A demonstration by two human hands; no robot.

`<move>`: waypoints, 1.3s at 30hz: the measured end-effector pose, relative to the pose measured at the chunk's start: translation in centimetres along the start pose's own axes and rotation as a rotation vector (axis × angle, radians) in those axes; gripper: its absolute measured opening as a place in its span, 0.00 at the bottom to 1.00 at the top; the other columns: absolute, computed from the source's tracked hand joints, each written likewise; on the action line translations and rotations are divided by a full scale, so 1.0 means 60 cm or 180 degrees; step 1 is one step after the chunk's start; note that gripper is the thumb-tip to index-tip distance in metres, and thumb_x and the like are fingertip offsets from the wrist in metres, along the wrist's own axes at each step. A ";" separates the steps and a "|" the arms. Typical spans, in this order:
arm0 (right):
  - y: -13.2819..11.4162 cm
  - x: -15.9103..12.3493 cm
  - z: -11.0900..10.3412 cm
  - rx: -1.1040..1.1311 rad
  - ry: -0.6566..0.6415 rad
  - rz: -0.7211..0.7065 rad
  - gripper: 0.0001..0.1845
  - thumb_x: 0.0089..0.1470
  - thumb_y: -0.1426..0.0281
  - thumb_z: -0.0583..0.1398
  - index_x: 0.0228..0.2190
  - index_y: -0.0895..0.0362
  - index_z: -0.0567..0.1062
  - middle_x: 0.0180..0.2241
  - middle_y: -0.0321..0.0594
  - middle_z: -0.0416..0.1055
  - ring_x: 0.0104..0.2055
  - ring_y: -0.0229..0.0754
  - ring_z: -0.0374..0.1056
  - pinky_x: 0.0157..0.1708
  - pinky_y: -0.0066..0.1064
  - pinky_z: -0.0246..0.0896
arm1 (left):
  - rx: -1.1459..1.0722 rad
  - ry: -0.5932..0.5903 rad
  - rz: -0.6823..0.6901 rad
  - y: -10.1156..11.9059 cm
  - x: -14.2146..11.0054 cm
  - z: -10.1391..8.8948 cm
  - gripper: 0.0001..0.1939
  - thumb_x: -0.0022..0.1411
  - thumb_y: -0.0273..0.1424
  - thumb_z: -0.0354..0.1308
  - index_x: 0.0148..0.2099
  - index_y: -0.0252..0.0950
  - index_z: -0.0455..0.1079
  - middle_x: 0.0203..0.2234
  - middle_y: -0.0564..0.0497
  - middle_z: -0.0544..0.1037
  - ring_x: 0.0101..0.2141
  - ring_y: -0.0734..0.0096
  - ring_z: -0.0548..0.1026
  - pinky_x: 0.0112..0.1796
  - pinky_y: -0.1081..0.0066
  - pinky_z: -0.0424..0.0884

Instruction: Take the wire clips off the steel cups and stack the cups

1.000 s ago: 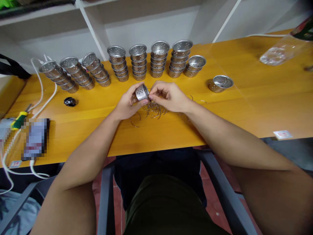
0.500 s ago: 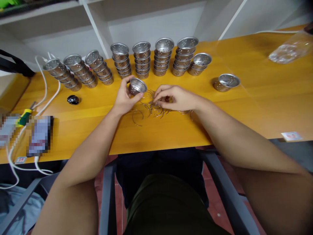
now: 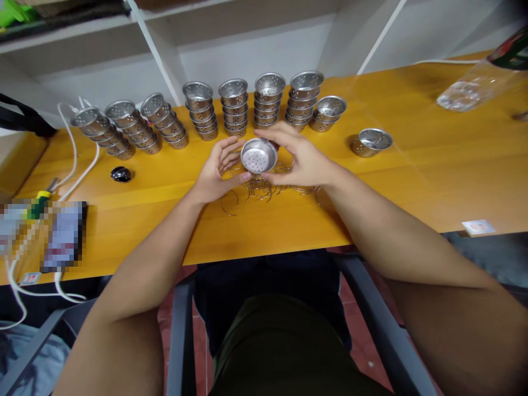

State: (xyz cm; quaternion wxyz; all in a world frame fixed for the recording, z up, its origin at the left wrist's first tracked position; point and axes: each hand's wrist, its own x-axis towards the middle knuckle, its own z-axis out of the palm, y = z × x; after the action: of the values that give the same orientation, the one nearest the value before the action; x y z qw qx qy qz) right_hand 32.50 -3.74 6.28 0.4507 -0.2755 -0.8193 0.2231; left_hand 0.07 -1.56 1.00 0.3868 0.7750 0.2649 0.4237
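Perforated metal cup [image 3: 259, 156], tilted, near curved wires [image 3: 260, 190].

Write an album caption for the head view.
Left hand and right hand around a holed cup, loose wires below, stacks behind.

Clear plastic bottle [image 3: 474, 91]: cut off by right edge. Blue-grey rectangular device [image 3: 64, 236]: screen pixelated, unreadable. Tangled thin metal wire rings [image 3: 260, 188]: partly hidden behind right hand [image 3: 303, 157]; count indeterminate. Green object [image 3: 14, 15], upper left: cropped, unidentified.
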 end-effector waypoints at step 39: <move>0.283 -0.022 -0.187 -0.0349 0.1599 0.0910 0.26 0.73 0.42 0.80 0.57 0.39 0.80 0.56 0.42 0.82 0.66 0.55 0.56 0.78 0.46 0.56 | 0.0353 0.0365 -0.0123 -0.033 0.003 -0.014 0.41 0.74 0.51 0.79 0.79 0.47 0.68 0.73 0.35 0.81 0.65 0.49 0.87 0.62 0.51 0.89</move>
State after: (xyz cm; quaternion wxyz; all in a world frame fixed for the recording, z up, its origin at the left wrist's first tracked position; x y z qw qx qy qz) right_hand 47.01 9.40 0.59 0.5879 -0.4586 -0.6457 0.1646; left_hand -0.71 -0.01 -0.27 0.3355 0.7645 0.3246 0.4446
